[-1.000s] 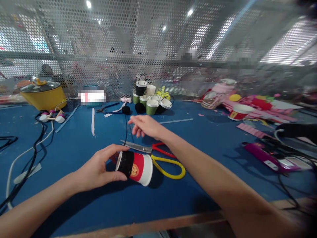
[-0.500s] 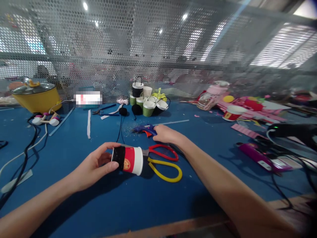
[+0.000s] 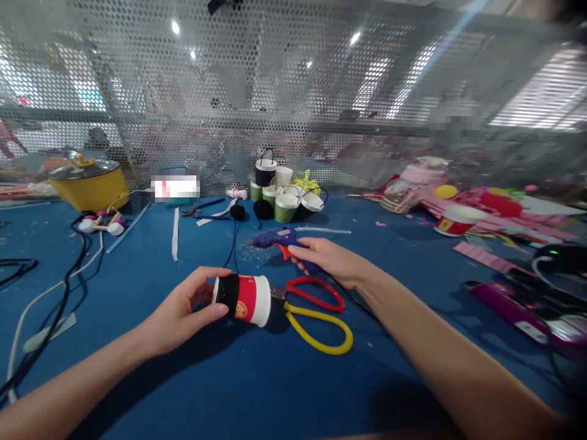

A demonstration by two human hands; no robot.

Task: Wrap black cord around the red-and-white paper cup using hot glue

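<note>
My left hand (image 3: 195,302) grips a paper cup (image 3: 247,298) lying on its side, thumb and fingers around its base end. That end is wrapped in black; the rest is red and white, and the white rim faces right. My right hand (image 3: 323,260) is closed round the handle of a blue hot glue gun (image 3: 277,236) with an orange trigger, its nozzle pointing left. Scissors (image 3: 316,315) with one red and one yellow handle lie right of the cup, their blades partly hidden behind it. A black cord (image 3: 233,241) runs from a black yarn ball (image 3: 237,212) toward the cup.
Small cups with handles (image 3: 287,205) stand grouped at the back before a perforated metal screen (image 3: 220,122). Pliers (image 3: 202,209) and a white strip (image 3: 175,235) lie left of them. A yellow pot (image 3: 89,186) stands far left; a red-white cup (image 3: 458,220) and a purple box (image 3: 504,311) are right.
My right hand now holds the glue gun by its handle, raised slightly off the table. My left hand keeps the cup. The whole view has shifted a little.
</note>
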